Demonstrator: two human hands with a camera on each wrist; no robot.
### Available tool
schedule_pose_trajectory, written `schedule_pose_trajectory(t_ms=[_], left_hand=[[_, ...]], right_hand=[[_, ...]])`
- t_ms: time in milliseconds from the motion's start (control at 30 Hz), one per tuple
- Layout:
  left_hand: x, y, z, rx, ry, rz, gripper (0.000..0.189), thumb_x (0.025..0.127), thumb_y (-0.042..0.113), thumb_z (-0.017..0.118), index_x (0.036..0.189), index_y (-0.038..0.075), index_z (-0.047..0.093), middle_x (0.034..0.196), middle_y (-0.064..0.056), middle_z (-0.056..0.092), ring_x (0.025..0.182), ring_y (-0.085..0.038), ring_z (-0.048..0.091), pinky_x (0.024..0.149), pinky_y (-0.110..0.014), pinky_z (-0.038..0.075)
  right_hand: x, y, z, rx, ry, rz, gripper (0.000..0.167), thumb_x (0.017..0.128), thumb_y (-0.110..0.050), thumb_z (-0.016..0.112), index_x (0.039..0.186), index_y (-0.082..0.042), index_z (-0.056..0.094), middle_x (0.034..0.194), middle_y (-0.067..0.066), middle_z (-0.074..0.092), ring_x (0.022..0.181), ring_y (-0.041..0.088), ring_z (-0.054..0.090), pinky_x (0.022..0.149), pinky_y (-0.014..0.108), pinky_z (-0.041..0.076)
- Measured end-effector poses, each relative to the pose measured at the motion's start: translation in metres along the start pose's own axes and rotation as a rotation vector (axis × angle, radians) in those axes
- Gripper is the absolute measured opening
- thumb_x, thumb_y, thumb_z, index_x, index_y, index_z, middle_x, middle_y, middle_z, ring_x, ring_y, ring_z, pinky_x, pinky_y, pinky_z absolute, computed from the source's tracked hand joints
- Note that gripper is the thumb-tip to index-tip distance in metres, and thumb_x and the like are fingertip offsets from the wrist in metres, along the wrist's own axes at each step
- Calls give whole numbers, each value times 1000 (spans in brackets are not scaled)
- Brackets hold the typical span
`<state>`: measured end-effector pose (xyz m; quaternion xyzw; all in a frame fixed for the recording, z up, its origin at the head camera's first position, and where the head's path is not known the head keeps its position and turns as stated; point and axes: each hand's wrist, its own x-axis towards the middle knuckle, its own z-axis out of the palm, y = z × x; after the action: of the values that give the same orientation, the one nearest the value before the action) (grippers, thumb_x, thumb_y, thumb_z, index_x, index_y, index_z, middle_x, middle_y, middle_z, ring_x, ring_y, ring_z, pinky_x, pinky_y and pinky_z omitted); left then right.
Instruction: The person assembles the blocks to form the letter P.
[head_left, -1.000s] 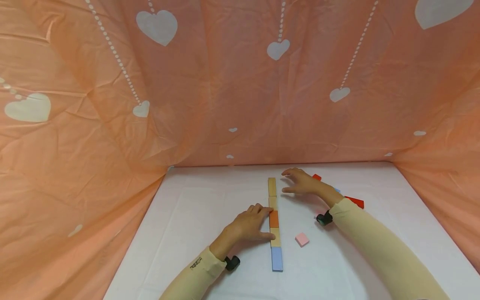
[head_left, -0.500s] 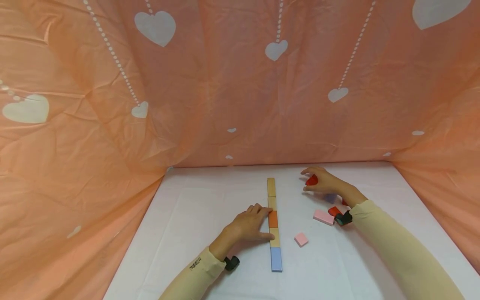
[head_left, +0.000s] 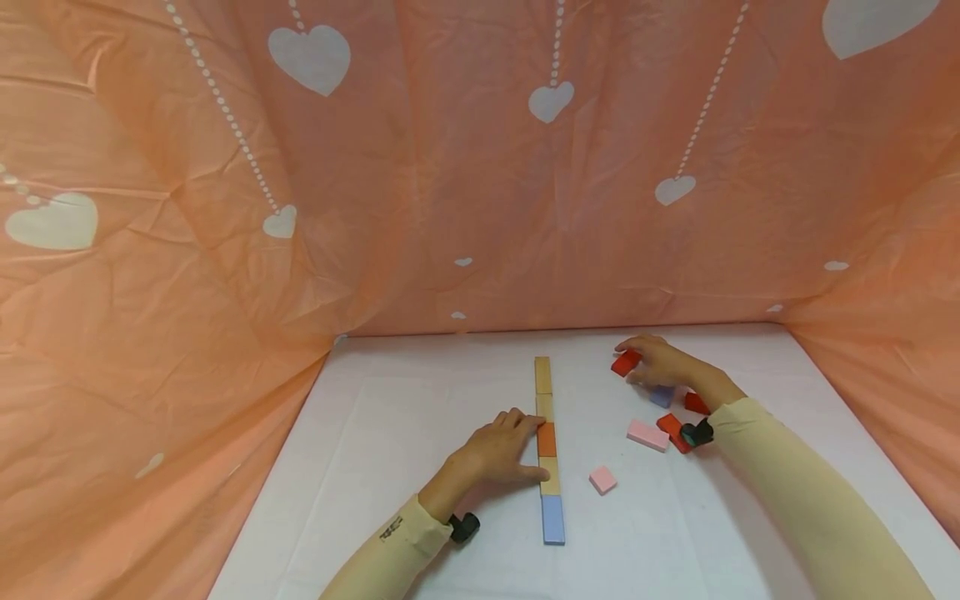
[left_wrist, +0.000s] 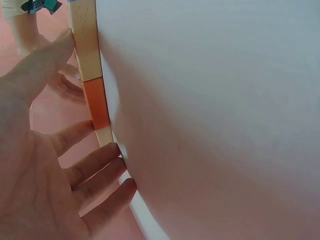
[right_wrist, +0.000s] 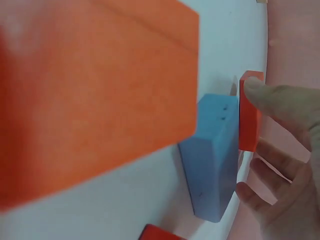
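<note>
In the head view, my left hand (head_left: 495,450) lies beside a row of blocks, its thumb and forefinger reaching onto it. That row holds several natural wood blocks (head_left: 543,375), an orange block (head_left: 547,439) and a blue block (head_left: 552,519) at the near end. Extended fingers (left_wrist: 102,167) touch the row's side in the left wrist view. Farther right, my right hand (head_left: 663,364) pinches a red block (head_left: 626,362) between thumb and fingers; the right wrist view shows the thumb (right_wrist: 257,90) on it. Part of that block is hidden by the hand.
A second blue block (right_wrist: 212,160) lies close beside the right hand. More red blocks (head_left: 672,432) (head_left: 697,403) sit under the right wrist. Two pink blocks (head_left: 648,435) (head_left: 603,480) lie between the row and the right arm. Orange curtains (head_left: 480,167) enclose the white table (head_left: 420,375).
My right hand has moved right from beside the row to the red block and closed around it, uncovering the pink and red blocks. The left hand stays in place.
</note>
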<state>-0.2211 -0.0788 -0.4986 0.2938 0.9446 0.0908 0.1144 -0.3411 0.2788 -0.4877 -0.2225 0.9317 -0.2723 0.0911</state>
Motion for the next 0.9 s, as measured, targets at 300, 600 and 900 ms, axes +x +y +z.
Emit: schedule_pose_trajectory(t_ms=[300,600,900], left_hand=[[1,0,1,14,0,-3,90,93,64,77,163,20,43,140,-4,55,124,-19,54,99,-34,54],[1,-1,1,31,0,5,89,92,64,77,162,19,44,138,-3,55,120,-17,54,96,-31,54],[1,-1,1,27,6,5,90,91,64,79,162,19,45,139,-4,55,124,-18,54,100,-34,54]], right_hand=[[1,2,-1,-29,13,8,42,96,-2,74,137,-3,68,143,30,56,131,52,45,109,70,43],[5,4,3,-38,56,-20,34,95,1,74,129,-2,73,133,28,62,124,49,51,106,67,46],[12,-2,10,9,98,-93,27,94,-3,80,120,-4,74,121,22,67,114,43,56,102,63,47]])
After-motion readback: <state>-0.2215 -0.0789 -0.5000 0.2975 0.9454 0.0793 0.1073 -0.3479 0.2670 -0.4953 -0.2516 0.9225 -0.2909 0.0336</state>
